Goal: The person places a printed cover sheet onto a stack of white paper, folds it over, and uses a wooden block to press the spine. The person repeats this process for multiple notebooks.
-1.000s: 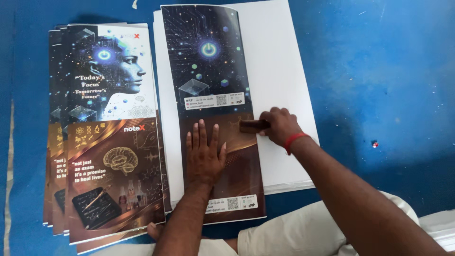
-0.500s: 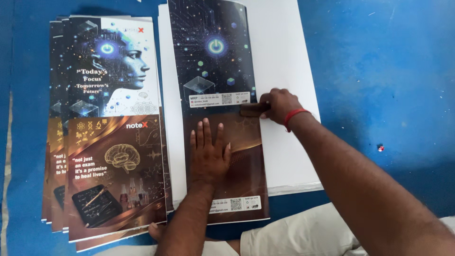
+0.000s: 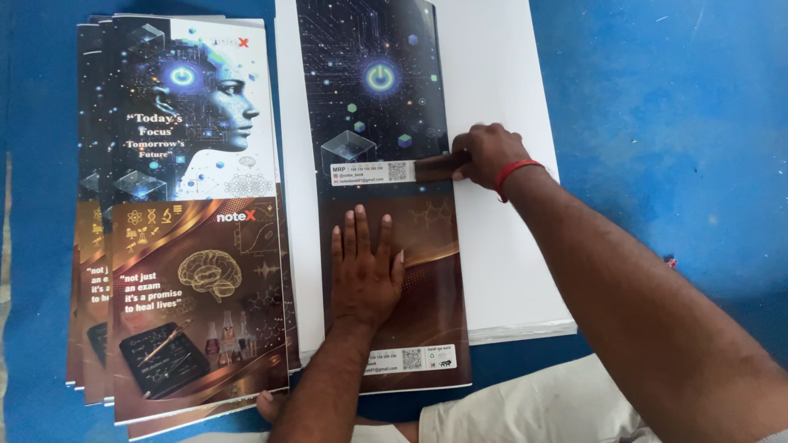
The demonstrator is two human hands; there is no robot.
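1. Right hand (image 3: 491, 154) has its fingers curled around a small brown flat tool (image 3: 433, 166), pressing it onto the printed cover sheet (image 3: 373, 123) about midway up, near the sheet's right edge.
2. Left hand (image 3: 366, 271) is spread flat, fingers open, holding nothing, just pinning down the sheet's brown lower half.
3. The sheet lies on a white paper stack (image 3: 509, 82) on the blue floor (image 3: 673, 107).
4. A fanned pile of covers (image 3: 193, 221) sits just beside it, toward the floor's left edge.

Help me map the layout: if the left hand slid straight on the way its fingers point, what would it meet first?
The left hand points up the printed cover sheet; it would likely first meet the brown flat tool under the right hand.
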